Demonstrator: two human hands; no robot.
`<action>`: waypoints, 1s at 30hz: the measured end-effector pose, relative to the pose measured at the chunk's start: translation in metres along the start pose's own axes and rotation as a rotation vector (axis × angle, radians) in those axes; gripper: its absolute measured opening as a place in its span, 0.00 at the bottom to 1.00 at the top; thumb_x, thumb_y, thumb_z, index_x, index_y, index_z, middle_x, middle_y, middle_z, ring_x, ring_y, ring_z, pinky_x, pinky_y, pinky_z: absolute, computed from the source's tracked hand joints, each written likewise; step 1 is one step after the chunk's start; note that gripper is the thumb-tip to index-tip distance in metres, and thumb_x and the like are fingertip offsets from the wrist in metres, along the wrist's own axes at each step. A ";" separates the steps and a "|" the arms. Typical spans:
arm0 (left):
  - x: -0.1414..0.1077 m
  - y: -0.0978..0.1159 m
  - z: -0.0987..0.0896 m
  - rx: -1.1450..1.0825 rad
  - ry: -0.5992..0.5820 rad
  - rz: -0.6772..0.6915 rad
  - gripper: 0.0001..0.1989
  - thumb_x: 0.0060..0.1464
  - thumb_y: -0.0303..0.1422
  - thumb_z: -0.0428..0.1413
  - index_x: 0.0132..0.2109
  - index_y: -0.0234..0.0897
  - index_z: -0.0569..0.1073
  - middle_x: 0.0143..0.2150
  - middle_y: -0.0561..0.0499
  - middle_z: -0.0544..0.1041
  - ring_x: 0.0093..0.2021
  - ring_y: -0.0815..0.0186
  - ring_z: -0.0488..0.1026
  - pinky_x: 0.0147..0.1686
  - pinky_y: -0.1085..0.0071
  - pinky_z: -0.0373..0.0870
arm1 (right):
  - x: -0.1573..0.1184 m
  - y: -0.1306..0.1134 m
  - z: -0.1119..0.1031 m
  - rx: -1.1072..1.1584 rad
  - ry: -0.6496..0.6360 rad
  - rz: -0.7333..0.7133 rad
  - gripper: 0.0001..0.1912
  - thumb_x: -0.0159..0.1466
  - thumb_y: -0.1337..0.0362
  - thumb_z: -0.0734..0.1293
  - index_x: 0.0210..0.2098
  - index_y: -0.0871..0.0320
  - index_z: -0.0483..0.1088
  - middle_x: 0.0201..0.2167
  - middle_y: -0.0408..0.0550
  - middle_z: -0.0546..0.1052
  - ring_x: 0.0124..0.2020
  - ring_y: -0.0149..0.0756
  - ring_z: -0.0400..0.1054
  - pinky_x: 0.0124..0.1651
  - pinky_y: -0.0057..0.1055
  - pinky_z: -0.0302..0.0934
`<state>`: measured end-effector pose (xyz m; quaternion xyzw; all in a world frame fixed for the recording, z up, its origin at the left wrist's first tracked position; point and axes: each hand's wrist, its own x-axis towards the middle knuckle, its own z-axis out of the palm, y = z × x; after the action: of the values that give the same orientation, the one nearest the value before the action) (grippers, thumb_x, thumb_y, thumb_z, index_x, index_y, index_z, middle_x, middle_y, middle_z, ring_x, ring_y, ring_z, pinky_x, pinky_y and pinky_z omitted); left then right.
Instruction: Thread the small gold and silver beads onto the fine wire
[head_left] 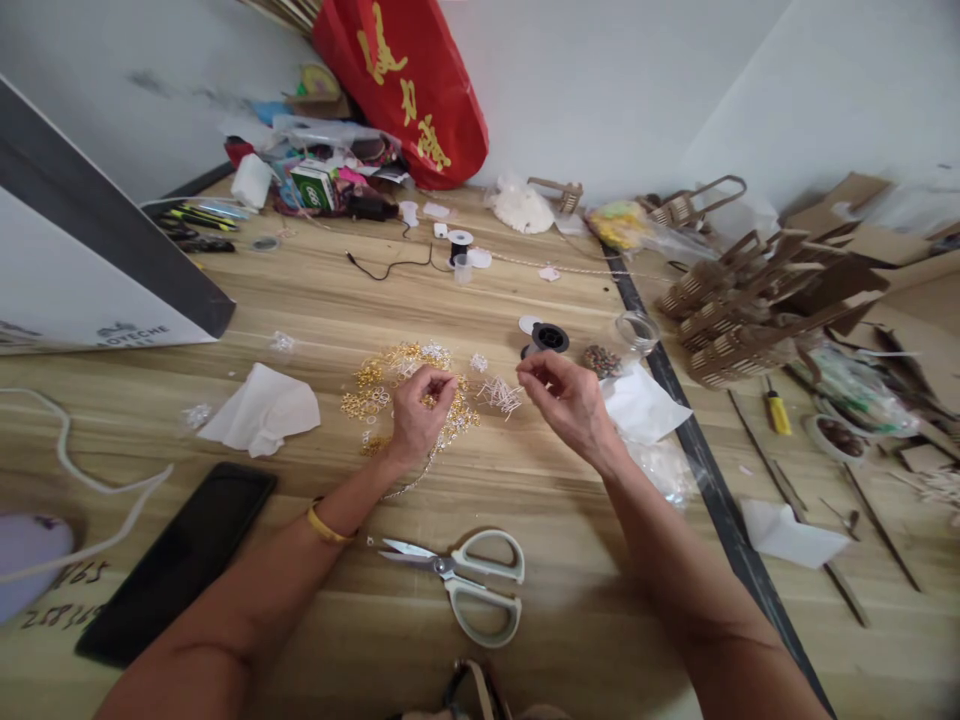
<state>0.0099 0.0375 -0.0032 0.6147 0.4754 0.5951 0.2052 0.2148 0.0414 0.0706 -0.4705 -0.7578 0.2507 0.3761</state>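
Note:
My left hand [421, 412] is over a spread of small gold and silver beads and rings [367, 402], thumb and forefinger pinched together. Whatever sits in that pinch is too small to make out. To the right my right hand [564, 402] is also pinched closed, its fingertips facing the left hand; nothing I can name shows in them. Between the hands lies a little heap of short white sticks [501, 396]. A thin beaded strand [414, 484] trails from under my left hand. Nearer me lie scissors with pale handles [450, 575], blades pointing left.
A black spool [547, 338], a dish of dark beads [602, 361] and a clear jar [637, 332] stand beyond my right hand. At left are a phone [180, 560] and crumpled paper [262, 412]. Small woven baskets [720, 340] crowd the right; a red bag [420, 100] leans behind.

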 end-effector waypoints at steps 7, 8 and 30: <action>-0.001 -0.002 0.001 -0.003 -0.002 0.011 0.06 0.55 0.31 0.56 0.31 0.35 0.71 0.26 0.54 0.71 0.27 0.72 0.67 0.29 0.75 0.65 | 0.009 0.034 -0.002 -0.154 -0.063 -0.068 0.10 0.62 0.69 0.62 0.42 0.58 0.72 0.43 0.51 0.74 0.31 0.30 0.68 0.32 0.28 0.62; -0.001 -0.002 0.001 0.001 0.002 0.016 0.05 0.55 0.31 0.56 0.31 0.35 0.71 0.26 0.53 0.71 0.27 0.71 0.68 0.30 0.75 0.65 | 0.009 0.035 -0.001 -0.153 -0.065 -0.073 0.10 0.62 0.69 0.62 0.42 0.58 0.72 0.43 0.51 0.74 0.31 0.30 0.68 0.32 0.28 0.62; -0.008 0.010 0.003 0.117 -0.099 0.456 0.02 0.56 0.25 0.55 0.36 0.35 0.71 0.28 0.51 0.73 0.29 0.70 0.69 0.30 0.73 0.67 | -0.006 0.003 0.035 0.455 -0.244 0.187 0.22 0.63 0.51 0.64 0.46 0.63 0.71 0.30 0.49 0.76 0.27 0.29 0.67 0.24 0.25 0.60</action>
<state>0.0175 0.0272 -0.0002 0.7455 0.3474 0.5664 0.0524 0.1898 0.0361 0.0456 -0.4082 -0.6750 0.5031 0.3531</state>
